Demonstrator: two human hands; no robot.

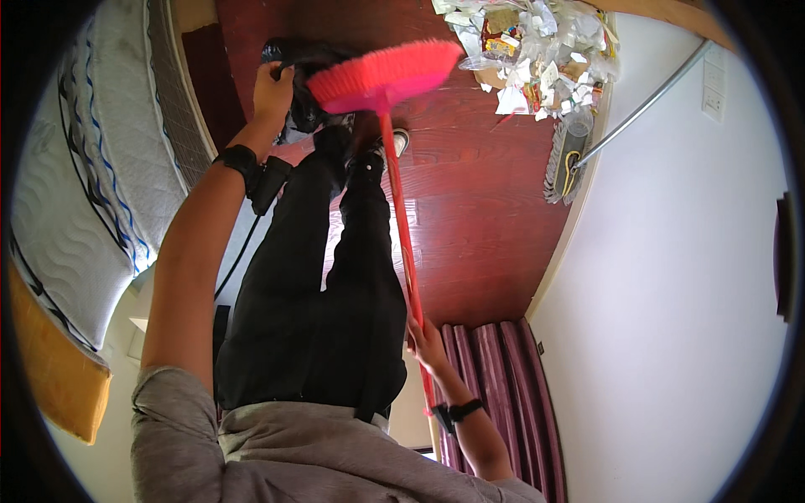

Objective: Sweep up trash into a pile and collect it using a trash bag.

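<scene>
Mattress with blue-striped quilting is standing at the far left, beside the red-brown wooden floor. Next to it, the left hand is reaching forward with its grip clamped on the rim of a black rubbish bag, which is sitting on the floor just ahead of the person's black trousers. Touching the bag's right side, the pink broom head is hovering above it, and its red broom handle is running back along the legs to the right hand, whose grip is wrapped around the shaft. Further right, a pile of paper and plastic litter is lying against the white wall, with a flat mop leaning just beside it.
</scene>
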